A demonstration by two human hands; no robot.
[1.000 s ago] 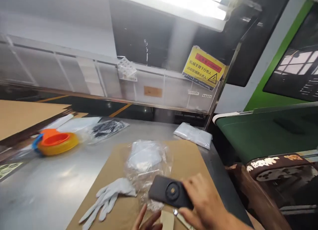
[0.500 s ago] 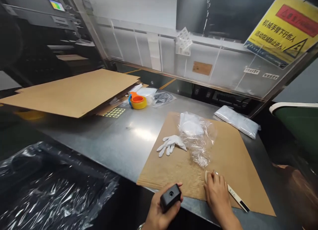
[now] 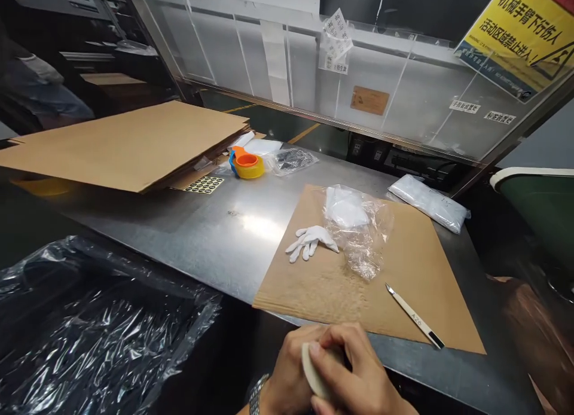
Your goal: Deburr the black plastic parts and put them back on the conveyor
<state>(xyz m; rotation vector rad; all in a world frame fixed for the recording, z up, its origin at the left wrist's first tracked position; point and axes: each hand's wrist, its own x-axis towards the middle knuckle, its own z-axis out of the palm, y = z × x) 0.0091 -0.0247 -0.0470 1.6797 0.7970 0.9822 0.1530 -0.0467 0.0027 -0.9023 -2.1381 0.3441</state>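
At the far left a black plastic bag (image 3: pixel 98 331) sits below the edge of the surface (image 3: pixel 215 235), and a stack of flat cardboard sheets (image 3: pixel 130 143) lies on the surface behind it. Just right of that stack are a sheet of round stickers (image 3: pixel 204 185) and an orange and yellow tape roll (image 3: pixel 246 164). Further right a brown cardboard mat (image 3: pixel 403 265) carries a white glove (image 3: pixel 311 240), a crumpled clear bag (image 3: pixel 359 229) and a thin white blade (image 3: pixel 415 316). Half a second ago my right hand was out on the mat, resting on a pale pad beside the blade, while my left hand gripped the small black block alone. Now both have come back to me at the near edge. My left hand (image 3: pixel 287 373) is curled closed; I judge the block is inside it, though I cannot see it now. My right hand (image 3: pixel 354 373) is closed over the pale pad (image 3: pixel 311 370), pressing it against the left. The blade is left on the mat, untouched, so the work has shifted to pad and block
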